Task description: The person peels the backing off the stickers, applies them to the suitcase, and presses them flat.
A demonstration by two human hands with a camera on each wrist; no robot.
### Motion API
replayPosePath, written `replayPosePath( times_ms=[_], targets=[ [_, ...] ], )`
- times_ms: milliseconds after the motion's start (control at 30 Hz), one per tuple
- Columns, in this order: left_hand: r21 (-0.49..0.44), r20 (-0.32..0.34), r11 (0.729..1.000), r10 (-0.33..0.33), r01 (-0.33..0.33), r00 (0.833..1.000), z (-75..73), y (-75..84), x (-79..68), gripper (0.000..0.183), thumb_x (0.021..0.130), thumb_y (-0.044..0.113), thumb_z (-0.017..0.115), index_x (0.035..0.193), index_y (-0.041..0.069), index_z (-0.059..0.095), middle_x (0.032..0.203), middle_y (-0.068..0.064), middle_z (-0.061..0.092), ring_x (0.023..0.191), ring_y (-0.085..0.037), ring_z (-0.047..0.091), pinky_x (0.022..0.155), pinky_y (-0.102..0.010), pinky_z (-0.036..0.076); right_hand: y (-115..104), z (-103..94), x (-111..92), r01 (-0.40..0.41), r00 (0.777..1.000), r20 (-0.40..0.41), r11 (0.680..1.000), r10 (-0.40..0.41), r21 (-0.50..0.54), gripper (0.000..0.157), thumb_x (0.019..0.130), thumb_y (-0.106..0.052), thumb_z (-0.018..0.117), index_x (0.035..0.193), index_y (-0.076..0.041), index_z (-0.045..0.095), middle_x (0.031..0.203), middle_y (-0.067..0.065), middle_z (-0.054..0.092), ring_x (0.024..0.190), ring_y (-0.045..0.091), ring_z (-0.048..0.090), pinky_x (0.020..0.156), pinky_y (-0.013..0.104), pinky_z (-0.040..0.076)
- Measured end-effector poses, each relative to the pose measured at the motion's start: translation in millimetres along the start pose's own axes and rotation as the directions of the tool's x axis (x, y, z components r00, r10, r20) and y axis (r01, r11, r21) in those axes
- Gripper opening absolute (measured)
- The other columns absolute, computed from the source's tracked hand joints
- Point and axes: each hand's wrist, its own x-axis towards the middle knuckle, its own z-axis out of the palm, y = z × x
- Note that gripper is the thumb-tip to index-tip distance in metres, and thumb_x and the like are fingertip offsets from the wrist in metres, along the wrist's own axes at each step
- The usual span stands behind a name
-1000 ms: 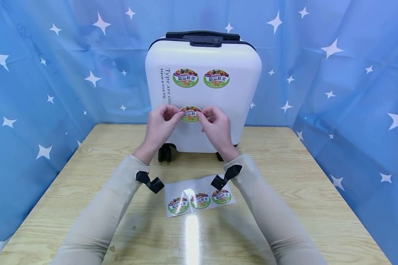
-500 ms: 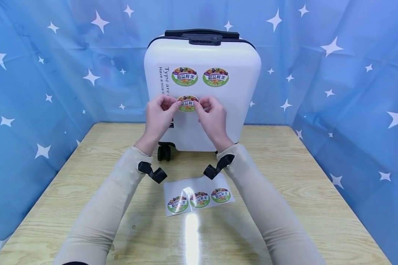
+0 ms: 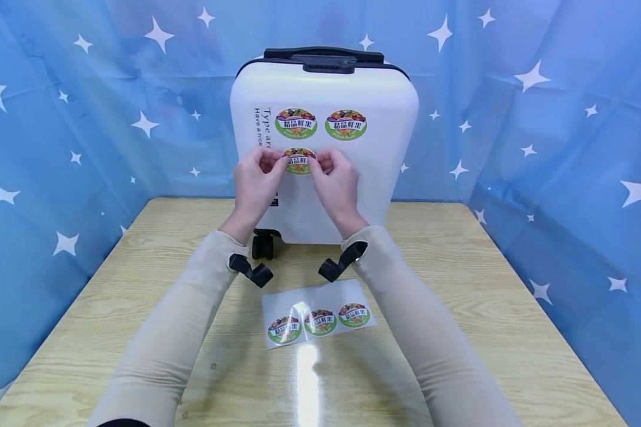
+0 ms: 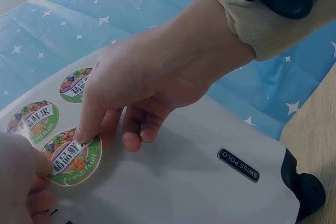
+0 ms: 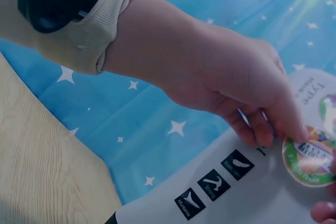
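An oval fruit sticker [image 3: 298, 168] with a green lower edge lies close over the front of a white suitcase [image 3: 342, 207]. My left hand [image 3: 255, 184] pinches its left edge between thumb and fingers. On the opposite edge, the thumb and fingers of my right hand [image 3: 339, 185] pinch it too. In the left wrist view the sticker [image 4: 73, 163] looks flat, close to the suitcase surface. Above it, two matching stickers, one on the left [image 3: 296, 123] and one on the right [image 3: 346, 124], are stuck side by side on the suitcase.
A white backing sheet [image 3: 315, 295] bearing three more stickers lies on the wooden table [image 3: 438, 267], between the forearms. The suitcase stands upright at the table's back, black handle [image 3: 326, 53] on top and a black wheel [image 3: 262, 246] below. A starry blue curtain [image 3: 85, 136] surrounds the table.
Both hands have moved the pinched sticker upward and slightly left along the suitcase front, closer beneath the upper left sticker. The backing sheet has stayed in place.
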Motion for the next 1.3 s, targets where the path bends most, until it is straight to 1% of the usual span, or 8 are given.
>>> replayPosePath(
  times_ms=[267, 433, 533, 767, 933, 1000, 1133, 1300],
  targets=[
    [0.039, -0.018, 0.999, -0.009, 0.010, 1.000, 0.4, -2.1, 4.4, 0.018, 0.086, 0.016, 0.067, 0.090, -0.001, 0.064, 0.084, -0.010, 0.065, 0.071, -0.015, 0.057, 0.063, -0.021, 0.046, -0.3, 6.9, 0.1, -0.013, 1.000, -0.004, 0.998, 0.012, -0.063, 0.015, 0.089, -0.019, 0.064, 0.088, -0.004, 0.061, 0.076, 0.005, 0.062, 0.067, 0.012, 0.054, 0.058, 0.022, 0.045],
    [0.068, -0.023, 0.997, -0.027, 0.029, 0.999, 1.8, -2.5, 5.4, 0.018, 0.087, 0.017, 0.066, 0.091, 0.000, 0.064, 0.084, -0.009, 0.065, 0.072, -0.016, 0.057, 0.064, -0.021, 0.047, -0.4, 9.7, 0.9, 0.010, 1.000, -0.008, 0.994, -0.011, -0.110, 0.015, 0.089, -0.019, 0.063, 0.089, -0.005, 0.061, 0.077, 0.004, 0.062, 0.068, 0.011, 0.055, 0.059, 0.021, 0.046],
    [0.085, -0.029, 0.996, -0.028, 0.030, 0.999, 3.3, -2.4, 5.6, 0.017, 0.087, 0.017, 0.066, 0.091, 0.000, 0.064, 0.084, -0.009, 0.065, 0.071, -0.015, 0.057, 0.063, -0.022, 0.047, 0.4, 10.4, 1.6, 0.024, 0.999, -0.018, 0.991, -0.027, -0.130, 0.014, 0.089, -0.019, 0.063, 0.088, -0.005, 0.061, 0.077, 0.004, 0.062, 0.068, 0.011, 0.055, 0.059, 0.021, 0.046],
    [0.122, -0.044, 0.993, 0.010, -0.005, 0.999, 6.7, -2.3, 5.3, 0.017, 0.087, 0.016, 0.067, 0.090, 0.000, 0.064, 0.083, -0.009, 0.066, 0.070, -0.015, 0.058, 0.061, -0.024, 0.047, 3.5, 11.1, 2.7, 0.067, 0.996, -0.043, 0.982, -0.075, -0.176, 0.014, 0.089, -0.018, 0.063, 0.088, -0.004, 0.062, 0.078, 0.005, 0.063, 0.068, 0.011, 0.056, 0.060, 0.020, 0.046],
    [0.157, -0.063, 0.987, 0.026, -0.016, 0.998, 7.6, -4.4, 5.3, 0.016, 0.087, 0.017, 0.066, 0.090, 0.002, 0.064, 0.083, -0.008, 0.066, 0.071, -0.014, 0.058, 0.062, -0.023, 0.047, 3.6, 12.9, 2.7, 0.074, 0.995, -0.046, 0.977, -0.085, -0.201, 0.014, 0.090, -0.018, 0.062, 0.088, -0.004, 0.062, 0.079, 0.005, 0.063, 0.069, 0.012, 0.057, 0.060, 0.021, 0.046],
    [0.167, -0.067, 0.986, 0.025, -0.013, 0.997, 7.5, -5.0, 5.1, 0.017, 0.087, 0.018, 0.066, 0.090, 0.002, 0.064, 0.083, -0.008, 0.066, 0.071, -0.013, 0.058, 0.062, -0.023, 0.048, 3.6, 13.5, 2.5, 0.074, 0.995, -0.047, 0.975, -0.085, -0.209, 0.014, 0.090, -0.019, 0.062, 0.088, -0.004, 0.061, 0.079, 0.005, 0.062, 0.069, 0.013, 0.056, 0.059, 0.021, 0.045],
    [0.159, -0.077, 0.987, 0.028, -0.015, 0.997, 6.5, -6.1, 4.6, 0.021, 0.086, 0.021, 0.068, 0.088, 0.001, 0.063, 0.082, -0.009, 0.065, 0.070, -0.015, 0.059, 0.061, -0.024, 0.049, 4.2, 13.0, 1.7, 0.066, 0.996, -0.051, 0.973, -0.079, -0.219, 0.017, 0.090, -0.021, 0.062, 0.088, -0.005, 0.061, 0.076, 0.004, 0.061, 0.067, 0.011, 0.055, 0.058, 0.021, 0.045],
    [0.157, -0.096, 0.988, 0.015, 0.000, 0.995, 4.2, -9.3, 4.9, 0.026, 0.084, 0.025, 0.069, 0.086, 0.001, 0.062, 0.079, -0.009, 0.064, 0.067, -0.014, 0.058, 0.058, -0.023, 0.048, 7.0, 10.8, 1.3, 0.021, 0.998, -0.058, 0.968, -0.037, -0.249, 0.024, 0.090, -0.031, 0.062, 0.084, -0.007, 0.060, 0.071, 0.001, 0.060, 0.061, 0.010, 0.054, 0.054, 0.021, 0.043]
  ],
)
